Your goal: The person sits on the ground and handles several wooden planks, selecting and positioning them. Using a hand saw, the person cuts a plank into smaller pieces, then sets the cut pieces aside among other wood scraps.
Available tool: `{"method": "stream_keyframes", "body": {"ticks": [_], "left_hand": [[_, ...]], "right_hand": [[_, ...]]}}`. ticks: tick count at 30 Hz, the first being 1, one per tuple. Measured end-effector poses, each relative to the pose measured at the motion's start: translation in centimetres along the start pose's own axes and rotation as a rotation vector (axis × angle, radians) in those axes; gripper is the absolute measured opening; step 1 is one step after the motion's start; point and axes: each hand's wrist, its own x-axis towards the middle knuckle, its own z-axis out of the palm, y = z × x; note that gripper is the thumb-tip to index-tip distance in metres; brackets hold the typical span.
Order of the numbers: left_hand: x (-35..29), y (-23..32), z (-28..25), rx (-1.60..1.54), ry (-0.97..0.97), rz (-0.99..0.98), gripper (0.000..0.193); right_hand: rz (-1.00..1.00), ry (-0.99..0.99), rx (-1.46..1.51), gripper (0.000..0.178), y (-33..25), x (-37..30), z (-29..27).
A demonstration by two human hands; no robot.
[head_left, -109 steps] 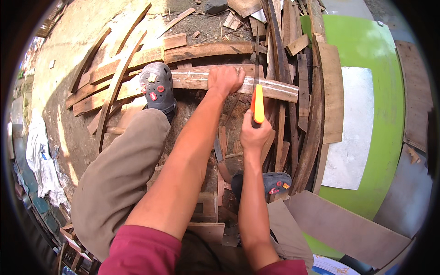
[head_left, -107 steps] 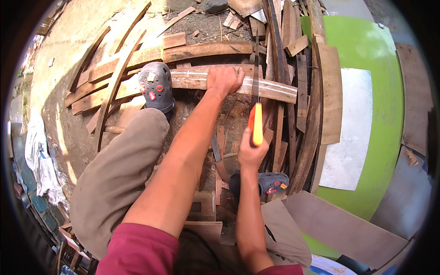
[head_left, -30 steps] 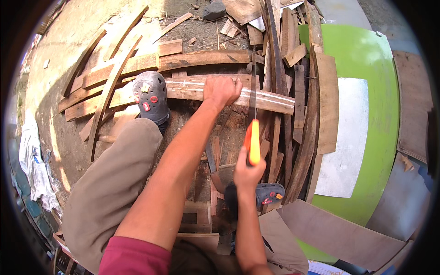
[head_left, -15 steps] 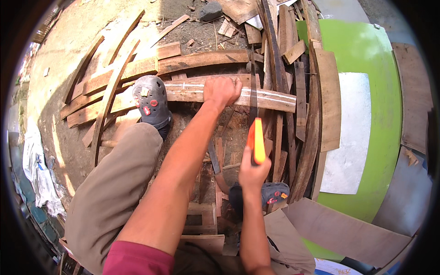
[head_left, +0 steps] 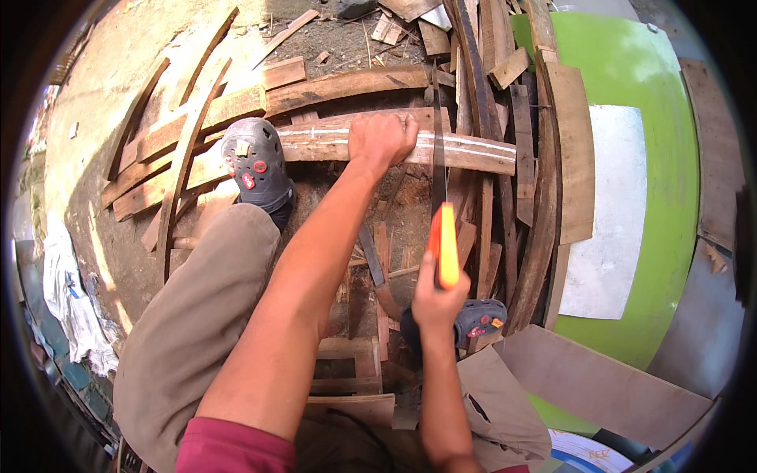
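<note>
A wooden plank (head_left: 479, 153) with white lines along it lies crosswise over other boards. My left hand (head_left: 382, 140) is closed over the plank's top, fingers wrapped round its far edge. My right hand (head_left: 438, 299) grips the orange and yellow handle of a handsaw (head_left: 448, 246). The saw's dark blade points away from me and crosses the plank just right of my left hand. How deep the teeth sit in the wood I cannot tell. My left foot, in a grey clog (head_left: 257, 162), presses on the plank's left part.
Several loose boards (head_left: 347, 87) lie beyond and left of the plank. Long timbers (head_left: 546, 189) run away from me on the right, beside a green panel (head_left: 662, 197) with a white sheet. My right clog (head_left: 479, 318) is near the saw handle. A curved-bladed tool (head_left: 372, 256) lies between my feet.
The whole view has shifted slightly, so the boards appear higher. Against the plank, the saw handle has come a little toward me. Both hands keep their holds.
</note>
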Motion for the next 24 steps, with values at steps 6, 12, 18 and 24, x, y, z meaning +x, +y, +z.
{"method": "stream_keyframes", "body": {"ticks": [6, 12, 18, 24], "left_hand": [[0.3, 1.1, -0.1, 0.046, -0.056, 0.0, 0.059], [0.2, 1.1, -0.2, 0.041, -0.029, 0.001, 0.059], [0.0, 0.2, 0.1, 0.03, 0.003, 0.027, 0.06], [0.3, 1.5, 0.1, 0.05, 0.005, 0.046, 0.058]], "right_hand": [[0.112, -0.048, -0.054, 0.015, 0.9, -8.7, -7.0], [0.035, 0.034, 0.001, 0.026, -3.7, 8.7, 2.2], [-0.037, -0.082, -0.17, 0.019, -1.0, -12.2, -7.4], [-0.035, 0.084, -0.031, 0.023, -1.2, 3.7, 0.5]]}}
